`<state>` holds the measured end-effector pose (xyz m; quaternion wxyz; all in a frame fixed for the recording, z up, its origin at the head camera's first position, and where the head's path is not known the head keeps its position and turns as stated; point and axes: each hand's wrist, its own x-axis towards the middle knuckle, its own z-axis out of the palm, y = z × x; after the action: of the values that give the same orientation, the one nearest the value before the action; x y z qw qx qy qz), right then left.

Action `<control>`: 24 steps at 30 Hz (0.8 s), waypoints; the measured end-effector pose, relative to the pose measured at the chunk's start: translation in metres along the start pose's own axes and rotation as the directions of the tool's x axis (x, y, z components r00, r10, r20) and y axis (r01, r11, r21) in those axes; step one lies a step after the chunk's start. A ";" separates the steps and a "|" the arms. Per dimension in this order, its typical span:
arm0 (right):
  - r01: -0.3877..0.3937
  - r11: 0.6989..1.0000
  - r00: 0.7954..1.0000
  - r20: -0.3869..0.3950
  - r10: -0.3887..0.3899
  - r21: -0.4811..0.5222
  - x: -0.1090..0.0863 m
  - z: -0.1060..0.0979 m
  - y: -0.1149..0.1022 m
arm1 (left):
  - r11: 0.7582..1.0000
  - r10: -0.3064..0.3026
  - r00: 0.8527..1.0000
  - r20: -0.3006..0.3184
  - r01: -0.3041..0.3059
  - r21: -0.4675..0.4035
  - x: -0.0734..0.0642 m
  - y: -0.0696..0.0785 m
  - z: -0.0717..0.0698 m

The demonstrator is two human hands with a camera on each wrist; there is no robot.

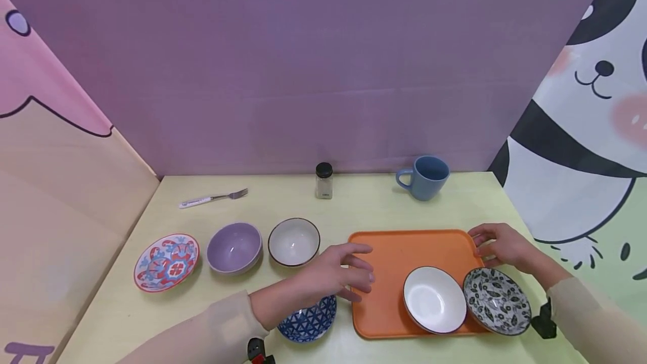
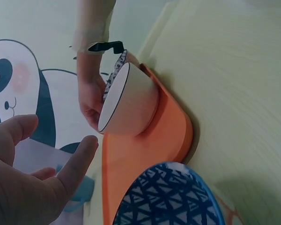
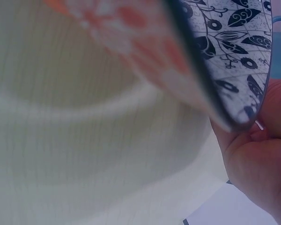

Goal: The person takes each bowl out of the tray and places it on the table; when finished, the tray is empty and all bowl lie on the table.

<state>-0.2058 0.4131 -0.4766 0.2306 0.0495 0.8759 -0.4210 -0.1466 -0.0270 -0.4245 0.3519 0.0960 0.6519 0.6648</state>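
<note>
In the head view, my left hand point(image 1: 338, 271) hovers at the left edge of an orange tray point(image 1: 389, 251), fingers spread and holding nothing. Below its wrist sits a blue patterned bowl point(image 1: 310, 322), partly covered by the forearm. My right hand point(image 1: 502, 249) is at the tray's right edge near the far corner, its loosely bent fingertips right at the rim. A white bowl point(image 1: 434, 299) with a dark rim stands on the tray. Beside it, a black-and-white leaf-patterned bowl point(image 1: 497, 301) leans over the tray's near right corner. In the right wrist view, this patterned bowl point(image 3: 234, 51) hides part of the hand.
Left on the table are a red-and-blue patterned dish point(image 1: 167, 263), a purple bowl point(image 1: 235, 248) and another white bowl point(image 1: 294, 242). Farther back lie a fork point(image 1: 214, 198), a black-capped jar point(image 1: 324, 181) and a blue mug point(image 1: 427, 177). A purple backdrop point(image 1: 323, 72) stands behind.
</note>
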 end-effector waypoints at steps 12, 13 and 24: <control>0.010 1.000 1.000 0.006 -0.010 -0.005 -0.002 -0.001 -0.001 | 0.999 -0.051 0.999 0.002 0.051 -0.010 0.019 -0.013 0.030; 0.012 1.000 1.000 0.007 -0.012 -0.005 -0.002 -0.001 -0.001 | 0.998 -0.057 0.998 -0.003 0.057 -0.008 0.021 -0.014 0.032; 0.015 1.000 1.000 0.010 -0.015 -0.006 -0.002 0.000 -0.002 | 0.998 -0.069 0.998 -0.004 0.069 0.013 0.033 -0.024 0.050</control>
<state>-0.2046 0.4116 -0.4743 0.2317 0.0402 0.8765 -0.4201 -0.1336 0.0300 -0.4518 0.3727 0.0744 0.6599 0.6481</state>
